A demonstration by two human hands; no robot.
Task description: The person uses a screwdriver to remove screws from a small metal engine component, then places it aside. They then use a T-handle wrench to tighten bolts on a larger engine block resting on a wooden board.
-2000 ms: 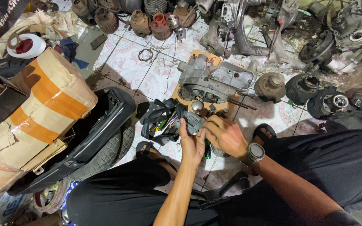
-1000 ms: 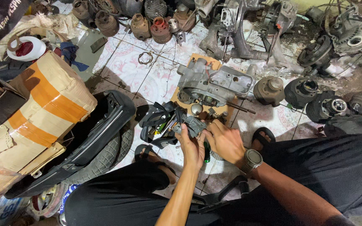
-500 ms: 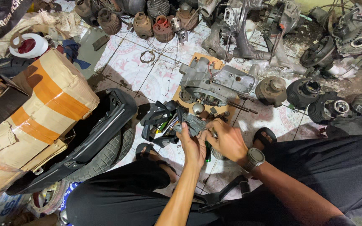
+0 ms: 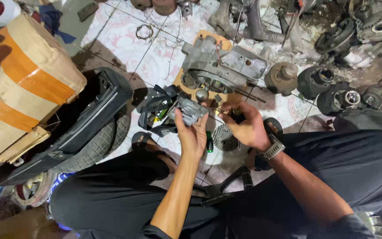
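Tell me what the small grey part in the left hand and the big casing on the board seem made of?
The small grey part in the left hand looks like cast metal, probably aluminium: dull grey, matte, lumpy. The engine casing looks the same, with a grimy, unpainted silver surface.

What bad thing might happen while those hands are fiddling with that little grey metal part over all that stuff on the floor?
The left hand holds the small grey metal part up over a crowded floor; if it slips, it might land on the engine casing or the person's legs. The right hand seems to pinch something tiny, too small to make out; dropped among the scattered parts, it could be hard to find again. The green-handled tool lying under the hands could get knocked aside.
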